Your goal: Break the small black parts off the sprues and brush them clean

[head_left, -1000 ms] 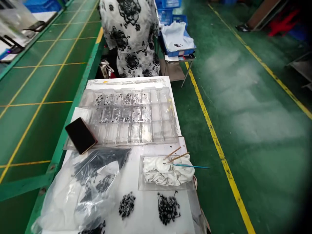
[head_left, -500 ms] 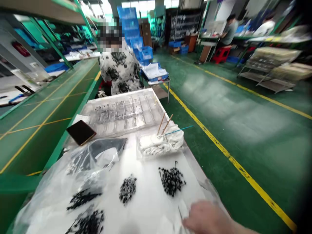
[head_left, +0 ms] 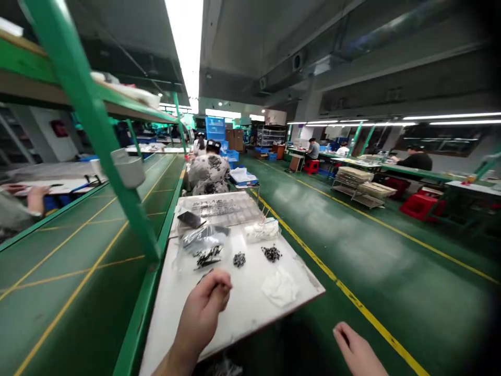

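My left hand [head_left: 202, 313] hangs over the near part of a white work board [head_left: 250, 313], fingers curled together. A thin dark piece sits at its fingertips, and I cannot tell whether it is held. My right hand [head_left: 354, 347] is off the board's right edge, low over the floor, fingers loosely apart and empty. Farther up the board lie a plastic bag of black parts [head_left: 199, 241], two piles of small black rings [head_left: 239, 259] [head_left: 271, 254], and a crumpled white cloth [head_left: 279, 287]. Beyond them are a clear tray with white cloth [head_left: 261, 231] and a clear compartment tray [head_left: 221, 209] under a black phone [head_left: 189, 219].
A person in a black-and-white floral top [head_left: 207, 176] sits beyond the board. A green bench post [head_left: 117, 172] rises to the left, and another person's hand [head_left: 35, 198] rests on a far bench. Blue crates [head_left: 215, 130] stand beyond. A yellow line [head_left: 344, 287] runs along the green floor.
The view has swung up from the board to the whole workshop. My left hand has come in over the board, and my right hand now sits off its edge.
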`<state>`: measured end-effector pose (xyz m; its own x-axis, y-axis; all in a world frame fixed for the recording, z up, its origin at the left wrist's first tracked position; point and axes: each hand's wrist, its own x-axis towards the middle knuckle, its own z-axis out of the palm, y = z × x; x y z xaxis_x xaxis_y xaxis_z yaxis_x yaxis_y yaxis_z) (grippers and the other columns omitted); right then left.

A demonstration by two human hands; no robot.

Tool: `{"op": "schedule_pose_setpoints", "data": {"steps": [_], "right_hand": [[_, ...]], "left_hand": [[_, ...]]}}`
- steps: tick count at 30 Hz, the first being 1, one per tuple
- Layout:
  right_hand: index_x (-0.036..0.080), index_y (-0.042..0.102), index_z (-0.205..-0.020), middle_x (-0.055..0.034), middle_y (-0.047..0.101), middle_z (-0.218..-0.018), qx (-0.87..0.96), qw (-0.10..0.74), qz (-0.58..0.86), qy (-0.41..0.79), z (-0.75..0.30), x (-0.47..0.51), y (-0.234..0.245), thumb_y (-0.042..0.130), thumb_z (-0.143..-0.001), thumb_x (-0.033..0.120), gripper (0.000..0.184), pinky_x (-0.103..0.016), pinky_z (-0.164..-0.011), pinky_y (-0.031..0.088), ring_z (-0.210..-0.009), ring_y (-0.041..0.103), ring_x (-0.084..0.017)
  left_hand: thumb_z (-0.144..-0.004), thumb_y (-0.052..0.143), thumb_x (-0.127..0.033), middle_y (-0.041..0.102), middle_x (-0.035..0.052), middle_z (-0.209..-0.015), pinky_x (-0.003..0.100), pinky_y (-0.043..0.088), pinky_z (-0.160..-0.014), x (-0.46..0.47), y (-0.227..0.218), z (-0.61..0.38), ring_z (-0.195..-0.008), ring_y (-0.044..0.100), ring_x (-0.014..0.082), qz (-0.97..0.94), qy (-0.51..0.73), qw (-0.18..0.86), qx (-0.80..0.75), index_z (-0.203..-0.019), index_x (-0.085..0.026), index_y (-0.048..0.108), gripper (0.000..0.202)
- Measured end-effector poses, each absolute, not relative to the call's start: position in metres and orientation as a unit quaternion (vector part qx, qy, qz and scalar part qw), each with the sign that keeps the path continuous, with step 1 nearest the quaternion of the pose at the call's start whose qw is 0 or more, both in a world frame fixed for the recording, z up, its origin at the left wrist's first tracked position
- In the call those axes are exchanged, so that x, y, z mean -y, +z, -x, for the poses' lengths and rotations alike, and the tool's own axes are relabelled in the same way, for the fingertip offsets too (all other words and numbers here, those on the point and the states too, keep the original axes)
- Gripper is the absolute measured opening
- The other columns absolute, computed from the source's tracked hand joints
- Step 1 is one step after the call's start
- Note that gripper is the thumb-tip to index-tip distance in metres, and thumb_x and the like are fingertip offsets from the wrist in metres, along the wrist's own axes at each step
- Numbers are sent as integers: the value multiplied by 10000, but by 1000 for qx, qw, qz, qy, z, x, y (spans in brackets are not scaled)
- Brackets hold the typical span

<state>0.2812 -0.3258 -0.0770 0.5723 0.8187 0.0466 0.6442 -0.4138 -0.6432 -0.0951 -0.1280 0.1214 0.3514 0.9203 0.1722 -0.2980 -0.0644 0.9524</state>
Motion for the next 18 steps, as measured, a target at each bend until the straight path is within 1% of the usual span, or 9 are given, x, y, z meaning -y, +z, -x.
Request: {"op": "schedule_pose_setpoints", "data": {"steps": [1,2,4,6,9,12,14,18], "right_hand": [[263,552,-729,-54,690,-745,449,278,833,163,-271,334,-79,471,-961,568,391,-347,-690,520,-717,684,-257],[261,538,-704,-60,692,-738,457,246,835,182,-260,339,-80,482,-950,551,384,-347,-687,499,-717,683,-261],[256,550,-707,-77,714,-761,471,191,836,210,-235,343,-77,484,-954,523,370,-348,-701,468,-744,693,-270],[249,562,-728,-89,733,-800,484,151,832,223,-209,341,-69,459,-985,500,374,-345,-718,447,-777,704,-269],[236,581,-762,-91,742,-857,512,131,824,204,-178,334,-53,431,-1031,466,384,-338,-735,431,-801,707,-249],[222,633,-825,-99,752,-921,546,115,815,158,-159,324,-47,399,-1072,434,401,-343,-760,442,-839,719,-243],[209,667,-859,-115,762,-934,555,85,815,145,-154,317,-52,405,-1082,425,406,-353,-753,457,-863,736,-266],[162,727,-902,-169,782,-939,545,45,822,159,-155,306,-74,520,-1049,408,353,-370,-721,480,-900,770,-340]], "left_hand": [[-853,835,-620,522,-13,-711,224,313,-523,131,132,102,-559,416,91,-555,491,618,-262,-798,-176,686,472],[-886,812,-601,531,-7,-746,232,331,-529,135,142,107,-570,430,95,-567,495,614,-238,-804,-180,689,446],[-947,760,-563,551,9,-815,244,351,-537,143,158,111,-591,450,101,-588,502,603,-196,-818,-187,691,404],[-999,720,-495,558,20,-845,250,361,-545,152,168,112,-614,463,108,-603,504,595,-166,-831,-191,697,348],[-1061,646,-382,572,39,-848,257,373,-559,166,173,111,-652,479,129,-646,503,557,-142,-840,-191,696,296],[-1081,595,-314,591,54,-842,272,412,-595,175,172,112,-699,516,159,-695,497,499,-147,-854,-192,691,275],[-1082,571,-293,605,57,-841,287,446,-640,180,171,114,-727,546,177,-721,485,467,-160,-872,-194,694,263],[-1079,513,-312,647,75,-888,325,494,-770,183,161,123,-833,610,217,-768,440,409,-222,-911,-205,703,275]]}}
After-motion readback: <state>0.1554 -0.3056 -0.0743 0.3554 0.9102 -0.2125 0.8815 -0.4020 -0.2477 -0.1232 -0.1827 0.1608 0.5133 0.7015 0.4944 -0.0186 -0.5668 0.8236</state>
